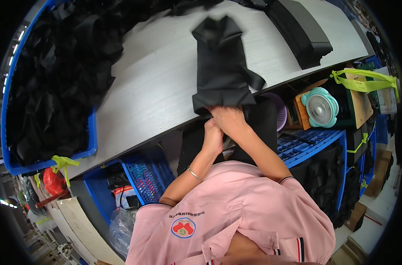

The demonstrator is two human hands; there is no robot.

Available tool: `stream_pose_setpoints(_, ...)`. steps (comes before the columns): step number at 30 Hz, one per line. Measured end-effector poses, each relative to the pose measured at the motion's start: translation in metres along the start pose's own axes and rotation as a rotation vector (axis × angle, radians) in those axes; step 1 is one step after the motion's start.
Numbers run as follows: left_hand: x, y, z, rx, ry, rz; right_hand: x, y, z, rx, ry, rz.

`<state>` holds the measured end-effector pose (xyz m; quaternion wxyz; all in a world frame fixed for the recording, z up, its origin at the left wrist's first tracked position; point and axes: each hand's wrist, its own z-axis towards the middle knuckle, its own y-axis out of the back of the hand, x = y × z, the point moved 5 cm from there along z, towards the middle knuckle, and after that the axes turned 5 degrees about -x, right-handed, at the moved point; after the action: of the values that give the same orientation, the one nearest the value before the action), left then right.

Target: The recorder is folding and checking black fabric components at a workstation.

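A black fabric piece [221, 62], sleeve-like with a folded near hem and a narrow tab at its right side, lies over the front edge of the pale table. My right hand [229, 120] reaches to its near end and grips the hem, the fingertips hidden under the cloth. Just below and left of it, my left hand [213, 138] is curled closed beside the right wrist, close to the hem's left corner. What the left fingers hold, if anything, is hidden. The far end of the piece is slightly blurred.
A blue crate [94, 132] heaped with black fabric pieces stands at the left on the table [135, 101]. Stacked black pieces [298, 33] lie at the far right. Below the table edge are a turquoise fan [321, 107], a purple basket [278, 110] and blue baskets [150, 174].
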<state>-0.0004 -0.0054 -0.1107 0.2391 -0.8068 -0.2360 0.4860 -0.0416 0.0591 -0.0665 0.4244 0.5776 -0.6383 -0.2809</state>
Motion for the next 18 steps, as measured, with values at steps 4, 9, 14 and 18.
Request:
stream_pose_setpoints(4,-0.012,0.013,-0.020,-0.128,-0.047,0.372,0.006,0.025,-0.006,-0.727,0.205,-0.035)
stream_pose_setpoints(9,-0.083,0.012,-0.027,-0.421,-0.807,0.773,0.000,0.007,-0.010,-0.721,0.231,0.052)
stream_pose_setpoints(14,-0.104,-0.009,-0.011,-0.298,-0.813,0.924,-0.002,-0.007,-0.005,-0.671,0.219,0.006)
stream_pose_setpoints(18,-0.079,-0.047,-0.062,0.314,-0.852,0.962,-0.014,-0.006,-0.001,-0.680,0.248,0.009)
